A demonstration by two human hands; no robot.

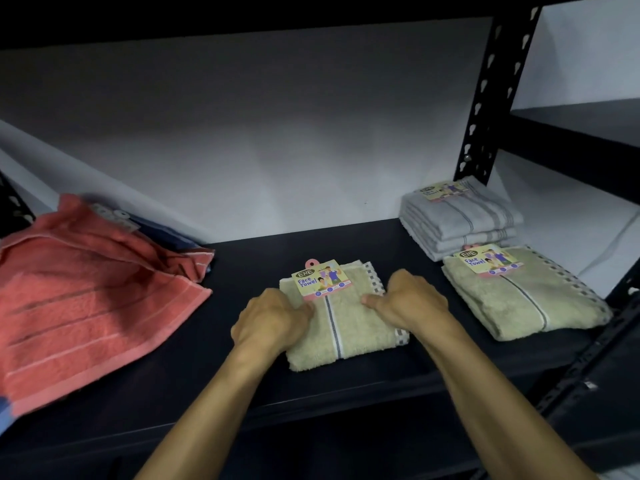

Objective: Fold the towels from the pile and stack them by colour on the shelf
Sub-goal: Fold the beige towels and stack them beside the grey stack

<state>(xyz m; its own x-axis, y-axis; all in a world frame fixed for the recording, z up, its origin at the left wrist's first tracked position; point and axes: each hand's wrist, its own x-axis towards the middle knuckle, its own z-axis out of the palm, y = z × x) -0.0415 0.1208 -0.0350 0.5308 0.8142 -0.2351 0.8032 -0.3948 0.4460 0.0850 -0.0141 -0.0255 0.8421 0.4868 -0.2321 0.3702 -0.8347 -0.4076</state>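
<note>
Folded beige towel [341, 317] mid-shelf [242, 258], card label [322, 278] on top at the far edge. Left hand [273, 320] curled over its left edge, right hand [412, 299] curled over the right, thumb on top; both gripping the folded layers. To the right, a matching beige stack [526, 299], well apart; behind that, touching it, a grey stack [460, 220] in the corner. At far left, loose red towel [90, 299] on the pile, a blue one [169, 233] peeking out behind.

Probably about to carry across to the beige stack. Risks: layers slipping open if gripped only by the top fold; label snagging; landing askew and nudging the grey stack; overhanging the shelf front.
</note>
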